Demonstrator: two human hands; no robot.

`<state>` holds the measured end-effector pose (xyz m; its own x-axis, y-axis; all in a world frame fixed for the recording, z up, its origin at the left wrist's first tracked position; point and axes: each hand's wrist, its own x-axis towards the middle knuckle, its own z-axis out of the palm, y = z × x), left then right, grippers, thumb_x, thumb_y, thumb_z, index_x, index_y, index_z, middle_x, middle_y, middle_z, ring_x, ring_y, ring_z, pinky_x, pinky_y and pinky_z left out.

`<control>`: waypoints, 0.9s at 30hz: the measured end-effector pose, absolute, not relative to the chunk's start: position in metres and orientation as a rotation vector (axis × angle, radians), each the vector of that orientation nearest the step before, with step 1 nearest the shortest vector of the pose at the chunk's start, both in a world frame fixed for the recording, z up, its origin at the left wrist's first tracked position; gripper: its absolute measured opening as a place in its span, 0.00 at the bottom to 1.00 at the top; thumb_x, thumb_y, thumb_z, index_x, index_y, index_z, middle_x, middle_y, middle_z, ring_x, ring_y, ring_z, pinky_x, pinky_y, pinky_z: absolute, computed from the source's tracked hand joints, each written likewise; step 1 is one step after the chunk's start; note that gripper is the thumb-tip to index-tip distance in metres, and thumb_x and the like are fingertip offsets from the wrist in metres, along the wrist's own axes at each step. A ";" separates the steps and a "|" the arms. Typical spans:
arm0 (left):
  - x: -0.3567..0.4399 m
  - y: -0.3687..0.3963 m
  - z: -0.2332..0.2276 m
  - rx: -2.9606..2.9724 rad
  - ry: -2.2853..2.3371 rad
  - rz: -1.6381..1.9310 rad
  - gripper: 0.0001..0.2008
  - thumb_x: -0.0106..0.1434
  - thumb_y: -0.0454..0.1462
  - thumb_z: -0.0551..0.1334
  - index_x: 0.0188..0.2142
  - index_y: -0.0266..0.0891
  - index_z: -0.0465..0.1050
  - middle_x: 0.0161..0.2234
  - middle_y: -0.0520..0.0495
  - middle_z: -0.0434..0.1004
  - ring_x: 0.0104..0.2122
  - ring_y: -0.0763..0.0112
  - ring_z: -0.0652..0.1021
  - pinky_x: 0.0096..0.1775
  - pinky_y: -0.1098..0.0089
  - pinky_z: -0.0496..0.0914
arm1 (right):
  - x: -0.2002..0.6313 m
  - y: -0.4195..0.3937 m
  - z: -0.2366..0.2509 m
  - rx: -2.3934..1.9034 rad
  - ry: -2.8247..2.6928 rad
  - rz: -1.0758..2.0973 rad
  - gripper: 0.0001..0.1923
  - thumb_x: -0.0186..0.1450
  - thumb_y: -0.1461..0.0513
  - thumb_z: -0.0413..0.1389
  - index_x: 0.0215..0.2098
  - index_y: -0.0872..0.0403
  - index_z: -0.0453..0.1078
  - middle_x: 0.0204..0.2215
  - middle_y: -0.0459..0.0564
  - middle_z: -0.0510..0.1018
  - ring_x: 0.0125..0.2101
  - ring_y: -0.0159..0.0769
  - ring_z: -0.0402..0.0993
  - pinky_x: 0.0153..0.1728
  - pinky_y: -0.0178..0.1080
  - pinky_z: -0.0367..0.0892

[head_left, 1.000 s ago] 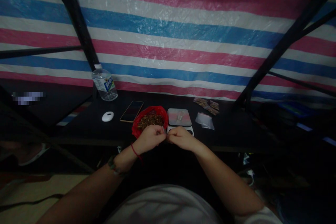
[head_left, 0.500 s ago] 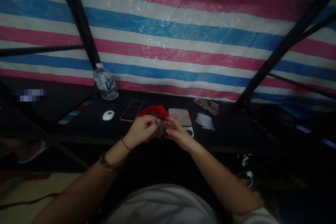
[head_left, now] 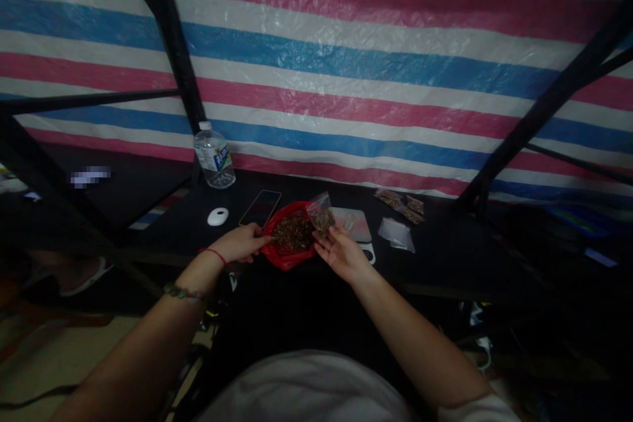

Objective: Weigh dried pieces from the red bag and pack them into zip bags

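Note:
A red plastic bag (head_left: 285, 260) lies open at the table's front edge, with small brown pieces (head_left: 293, 229) heaped inside. My left hand (head_left: 243, 243) pinches the bag's left rim between thumb and fingers. Over the bag's right side, my right hand (head_left: 340, 252) holds a small clear zip bag (head_left: 321, 212) partly filled with the same kind of brown pieces. Just behind the right hand sits a flat kitchen scale (head_left: 360, 227) with a small clear thing on its plate, too faint to name.
Left of the red bag are a phone (head_left: 260, 208), a white mouse-shaped object (head_left: 218, 216) and a clear bottle (head_left: 215, 157). To the right lie flat clear bags (head_left: 396, 235) and several filled packets (head_left: 403, 204). Black frame bars (head_left: 519, 135) stand before a striped sheet (head_left: 346, 79).
My left hand has let go of the small bag and moved left to the red bag's rim. The small bag is now upright in my right hand, and the red bag's contents show.

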<state>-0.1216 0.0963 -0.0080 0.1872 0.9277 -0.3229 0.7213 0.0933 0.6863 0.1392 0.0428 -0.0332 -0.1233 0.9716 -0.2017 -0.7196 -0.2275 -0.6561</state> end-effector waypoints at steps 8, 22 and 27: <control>-0.113 0.106 -0.010 1.856 1.634 0.603 0.25 0.53 0.39 0.61 0.51 0.35 0.66 0.28 0.47 0.78 0.25 0.67 0.77 0.26 0.72 0.66 | 0.138 0.043 -0.034 -0.760 -0.421 1.686 0.14 0.54 0.63 0.63 0.34 0.48 0.64 0.35 0.41 0.77 0.42 0.38 0.74 0.44 0.49 0.69; -0.094 0.105 -0.029 2.194 1.658 0.716 0.20 0.58 0.41 0.58 0.50 0.39 0.71 0.46 0.43 0.76 0.46 0.61 0.75 0.49 0.66 0.67 | 0.133 0.107 -0.003 -1.278 -1.520 0.446 0.14 0.58 0.63 0.56 0.43 0.54 0.71 0.42 0.51 0.77 0.42 0.38 0.72 0.48 0.43 0.67; -0.096 0.098 -0.038 2.169 1.680 0.836 0.26 0.57 0.40 0.59 0.55 0.37 0.67 0.47 0.40 0.73 0.49 0.59 0.74 0.54 0.62 0.65 | 0.129 0.126 0.022 -1.395 -2.119 0.190 0.13 0.61 0.65 0.55 0.44 0.54 0.74 0.43 0.53 0.78 0.45 0.39 0.72 0.50 0.40 0.64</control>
<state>-0.0957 0.0979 -0.0383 0.1598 0.9483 0.2741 0.7906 -0.2892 0.5398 0.1295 0.1260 0.0220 -0.2772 0.8764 0.3938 0.7925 0.4402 -0.4220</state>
